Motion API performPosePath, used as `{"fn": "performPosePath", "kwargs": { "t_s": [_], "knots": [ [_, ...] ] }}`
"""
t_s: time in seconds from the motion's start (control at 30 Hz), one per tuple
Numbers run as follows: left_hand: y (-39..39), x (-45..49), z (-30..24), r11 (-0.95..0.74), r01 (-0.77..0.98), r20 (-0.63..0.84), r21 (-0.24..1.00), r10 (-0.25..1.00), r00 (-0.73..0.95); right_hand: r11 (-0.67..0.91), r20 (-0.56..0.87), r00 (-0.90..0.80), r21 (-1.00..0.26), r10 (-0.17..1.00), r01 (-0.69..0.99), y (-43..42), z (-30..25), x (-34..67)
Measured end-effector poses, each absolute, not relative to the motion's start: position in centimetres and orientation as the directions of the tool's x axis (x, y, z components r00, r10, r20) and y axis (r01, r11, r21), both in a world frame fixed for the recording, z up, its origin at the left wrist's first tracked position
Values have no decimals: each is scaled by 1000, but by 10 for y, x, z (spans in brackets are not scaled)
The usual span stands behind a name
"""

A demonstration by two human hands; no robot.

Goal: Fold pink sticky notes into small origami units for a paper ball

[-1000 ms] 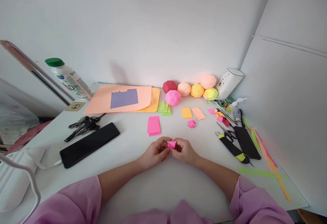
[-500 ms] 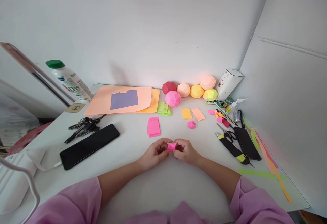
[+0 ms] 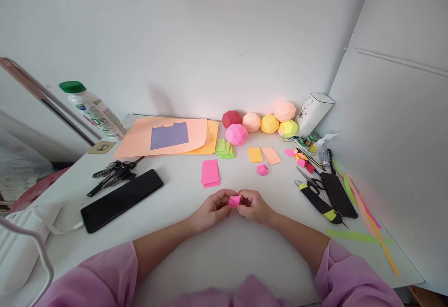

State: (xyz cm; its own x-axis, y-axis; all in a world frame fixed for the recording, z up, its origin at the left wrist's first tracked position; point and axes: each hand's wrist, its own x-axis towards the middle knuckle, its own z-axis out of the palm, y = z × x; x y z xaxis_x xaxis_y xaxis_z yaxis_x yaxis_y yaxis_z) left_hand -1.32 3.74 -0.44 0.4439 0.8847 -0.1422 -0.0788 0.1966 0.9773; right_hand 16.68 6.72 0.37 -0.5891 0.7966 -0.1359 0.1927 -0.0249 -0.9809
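My left hand (image 3: 212, 210) and my right hand (image 3: 255, 206) meet at the middle of the white table (image 3: 217, 251), fingers pinched on a small folded pink paper piece (image 3: 234, 200) held between them. Just beyond lie a stack of pink paper slips (image 3: 210, 173) and another folded pink piece (image 3: 262, 170). Orange slips (image 3: 255, 154) and green slips (image 3: 225, 148) lie farther back. Several folded paper balls, among them a pink ball (image 3: 236, 134), line the wall.
A black phone (image 3: 122, 199) and keys (image 3: 114, 173) lie at the left, with a green-capped bottle (image 3: 93, 109) behind. Large orange sheets (image 3: 164, 135) sit at the back. Scissors (image 3: 311, 183), a black cutter (image 3: 320, 204), pens and paper strips (image 3: 353, 236) crowd the right side.
Both hands stay together on the pink piece, with only slight finger shifts. The view has shifted a little.
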Motion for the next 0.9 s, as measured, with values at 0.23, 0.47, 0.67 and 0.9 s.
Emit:
{"fn": "performPosePath", "kwargs": {
  "t_s": [0.23, 0.47, 0.67, 0.9],
  "knots": [
    [38, -15, -3, 213, -102, -147, 972, 882, 448, -71, -162, -607, -983, 778, 170, 68, 4, 168],
    [39, -18, -5, 231, -117, -164, 966, 895, 415, -74, -156, -600, -984, 784, 160, 72, 4, 171],
    [41, -17, -2, 291, -143, -220, 946, 900, 376, 148, 70, -514, -983, 855, 112, 65, -7, 173],
    [42, -17, -2, 303, -81, -253, 950, 892, 375, 527, 392, -537, -842, 747, 118, 68, -11, 172]
  ]
}}
